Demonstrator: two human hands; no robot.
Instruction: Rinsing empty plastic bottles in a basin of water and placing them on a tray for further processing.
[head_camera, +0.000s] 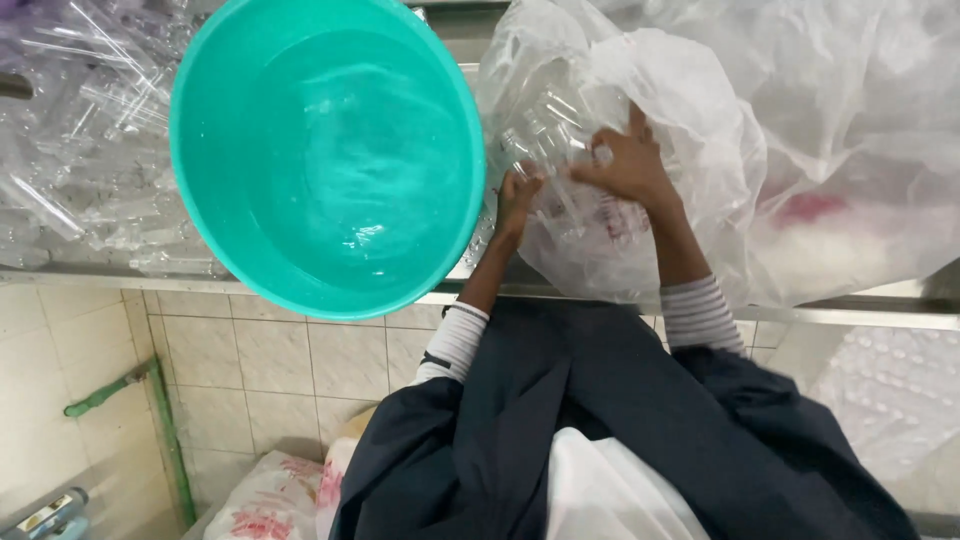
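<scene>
a big clear plastic sack (700, 130) slumps across the right of the steel worktop (860, 312), its bulk spilling away toward the far right and its gathered part turned toward the person, so its long axis runs roughly left to right, though the crumpled film makes that hard to fix; beside it on the left sits a wide teal basin (210, 200) holding clear water, and beyond that a heap of clear plastic tubes (80, 120); both hands are at the sack's near left face: the right hand (628, 160) lies spread over the film with fingers curled into it, its grip closed on a fold, while the left hand (518, 195) pinches the film just beside the basin's rim, grip clenched on the sack; small clear pieces show dimly through the film, but i cannot tell what they are; the step looks like working the sack open or gathering it, and a next move would call for both hands pulling evenly so the thin film does not tear
</scene>
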